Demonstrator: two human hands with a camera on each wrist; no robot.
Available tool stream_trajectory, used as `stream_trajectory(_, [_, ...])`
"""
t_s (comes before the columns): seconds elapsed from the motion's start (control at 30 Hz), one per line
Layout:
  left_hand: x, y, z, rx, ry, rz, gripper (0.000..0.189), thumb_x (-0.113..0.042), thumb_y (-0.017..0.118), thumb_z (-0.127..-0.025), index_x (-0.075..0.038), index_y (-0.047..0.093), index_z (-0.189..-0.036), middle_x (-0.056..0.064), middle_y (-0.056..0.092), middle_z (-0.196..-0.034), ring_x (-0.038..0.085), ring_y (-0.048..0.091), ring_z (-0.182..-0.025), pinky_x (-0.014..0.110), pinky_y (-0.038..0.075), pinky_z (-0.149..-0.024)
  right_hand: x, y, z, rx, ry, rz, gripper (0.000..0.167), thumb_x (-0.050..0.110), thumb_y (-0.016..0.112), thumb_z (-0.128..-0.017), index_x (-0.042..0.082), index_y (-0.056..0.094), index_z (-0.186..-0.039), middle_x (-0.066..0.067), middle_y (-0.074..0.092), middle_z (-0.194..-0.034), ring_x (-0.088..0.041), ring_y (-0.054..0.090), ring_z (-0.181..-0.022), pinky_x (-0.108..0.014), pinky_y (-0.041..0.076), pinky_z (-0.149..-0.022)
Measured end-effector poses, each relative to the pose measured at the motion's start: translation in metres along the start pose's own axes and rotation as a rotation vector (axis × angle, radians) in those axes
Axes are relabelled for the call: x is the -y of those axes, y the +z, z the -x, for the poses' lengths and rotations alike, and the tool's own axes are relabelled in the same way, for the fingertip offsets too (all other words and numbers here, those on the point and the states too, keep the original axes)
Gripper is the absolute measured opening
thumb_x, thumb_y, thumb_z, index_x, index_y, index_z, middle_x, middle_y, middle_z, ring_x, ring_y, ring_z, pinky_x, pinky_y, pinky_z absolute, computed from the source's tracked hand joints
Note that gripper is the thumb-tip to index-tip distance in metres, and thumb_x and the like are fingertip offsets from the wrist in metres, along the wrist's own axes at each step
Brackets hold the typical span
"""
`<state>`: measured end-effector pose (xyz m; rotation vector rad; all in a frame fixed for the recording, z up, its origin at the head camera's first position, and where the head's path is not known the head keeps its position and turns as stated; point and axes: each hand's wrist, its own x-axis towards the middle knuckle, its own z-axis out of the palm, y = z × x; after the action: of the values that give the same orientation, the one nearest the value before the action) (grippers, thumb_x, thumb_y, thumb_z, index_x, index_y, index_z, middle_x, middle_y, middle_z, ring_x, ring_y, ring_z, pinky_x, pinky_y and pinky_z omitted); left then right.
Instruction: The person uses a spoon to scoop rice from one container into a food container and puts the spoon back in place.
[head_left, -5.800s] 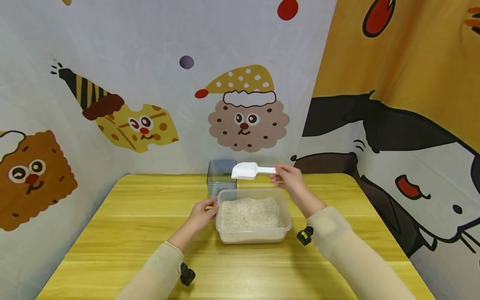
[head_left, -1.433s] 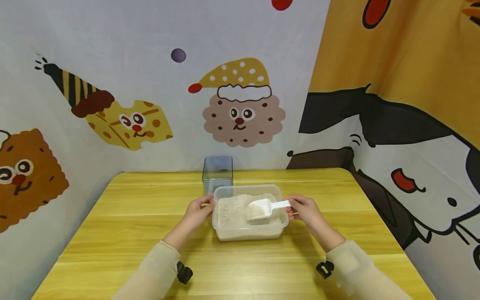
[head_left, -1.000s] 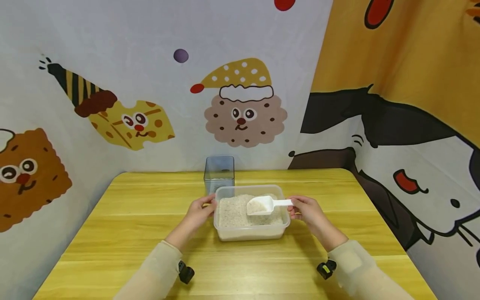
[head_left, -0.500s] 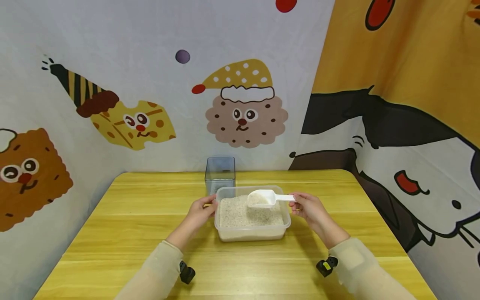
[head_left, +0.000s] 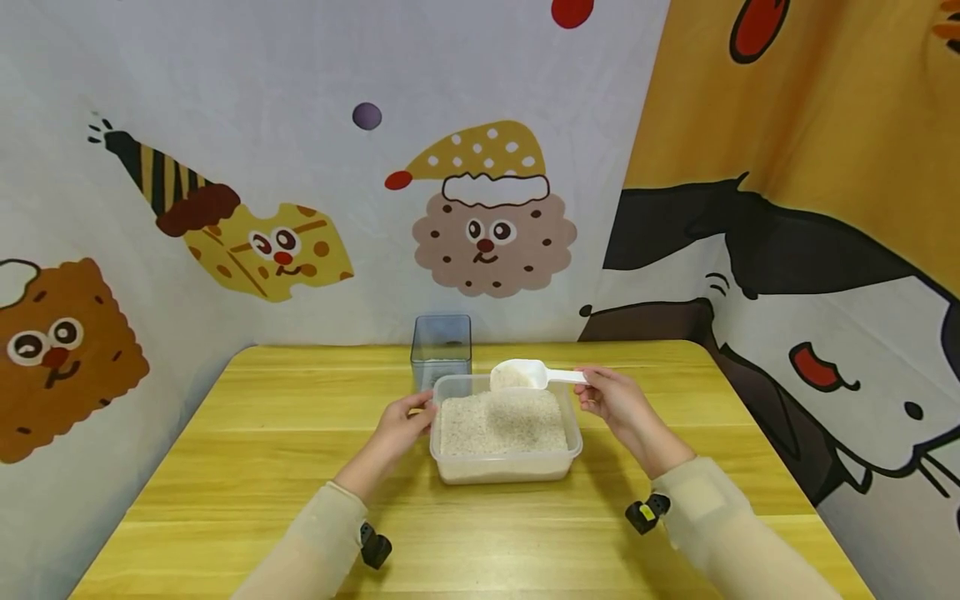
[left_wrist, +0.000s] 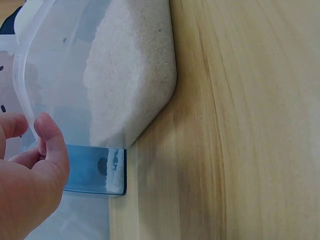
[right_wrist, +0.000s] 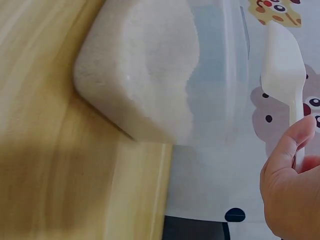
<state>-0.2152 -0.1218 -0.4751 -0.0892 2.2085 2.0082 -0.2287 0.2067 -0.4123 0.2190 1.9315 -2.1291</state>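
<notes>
The right hand (head_left: 618, 408) grasped the slim handle of a white scoop (head_left: 538, 374), its smooth bowl reaching out to the left of the hand with pale grain (head_left: 512, 377) heaped inside. Below and left of that hand sat a clear, round-cornered plastic tub (head_left: 506, 473), its rim pinched by the fingers of the left hand (head_left: 397, 429) at the near side. Filling the scoop appeared done; the load hung over the tub's far part and had yet to be emptied. A deep, uneven bed of rice-like grain, dry and finely speckled, lay in the tub. Ahead of the left hand, slightly to its right, stood a square-sided, smoky-blue container (head_left: 441, 337), see-through, with what looked like a shallow layer of similar grain at the bottom and much of its height left unfilled. Under both hands spread a yellowish, wood-streaked table (head_left: 225, 467); farthest out hung a cloth backdrop (head_left: 300, 75) printed with cartoon figures.
</notes>
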Motion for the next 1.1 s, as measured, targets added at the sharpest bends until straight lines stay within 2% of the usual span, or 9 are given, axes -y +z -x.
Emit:
stream_trajectory(0.3, [0.0, 0.0, 0.0, 0.005, 0.002, 0.003, 0.044, -0.007, 0.052, -0.096, 0.005, 0.043, -0.138, 0.011, 0.049, -0.108, 0.022, 0.057, -0.098, 0.025, 0.051, -0.075, 0.014, 0.005, -0.01, -0.007, -0.013, -0.052, 0.03, 0.013, 0.037, -0.103, -0.006, 0.047, -0.124, 0.004, 0.061, -0.069, -0.004, 0.054, -0.059, -0.015, 0.05, -0.058])
stream_trajectory(0.63, [0.0, 0.0, 0.001, 0.005, -0.005, 0.011, 0.044, -0.008, 0.053, -0.096, 0.004, 0.044, -0.138, 0.011, 0.049, -0.108, 0.019, 0.056, -0.095, 0.025, 0.051, -0.076, 0.027, 0.021, -0.016, -0.016, -0.035, -0.037, 0.028, 0.014, 0.039, -0.102, -0.004, 0.05, -0.121, 0.004, 0.061, -0.069, -0.005, 0.054, -0.061, -0.016, 0.05, -0.059])
stream_trajectory(0.9, [-0.002, 0.0, 0.002, 0.005, -0.007, 0.012, 0.044, -0.009, 0.053, -0.096, 0.003, 0.045, -0.138, 0.009, 0.049, -0.106, 0.016, 0.055, -0.091, 0.023, 0.051, -0.074, 0.039, 0.035, -0.024, -0.013, -0.048, -0.048, 0.035, 0.013, 0.039, -0.102, -0.009, 0.045, -0.129, 0.003, 0.061, -0.068, -0.005, 0.054, -0.059, -0.015, 0.05, -0.058])
stream_trajectory(1.1, [0.001, -0.001, 0.0, 0.007, -0.009, 0.016, 0.044, -0.008, 0.053, -0.096, 0.002, 0.045, -0.138, 0.01, 0.049, -0.106, 0.019, 0.056, -0.092, 0.023, 0.051, -0.073, 0.048, 0.045, -0.033, -0.016, -0.033, -0.043, 0.034, 0.015, 0.039, -0.102, -0.007, 0.048, -0.128, 0.003, 0.061, -0.068, -0.005, 0.054, -0.058, -0.015, 0.05, -0.058])
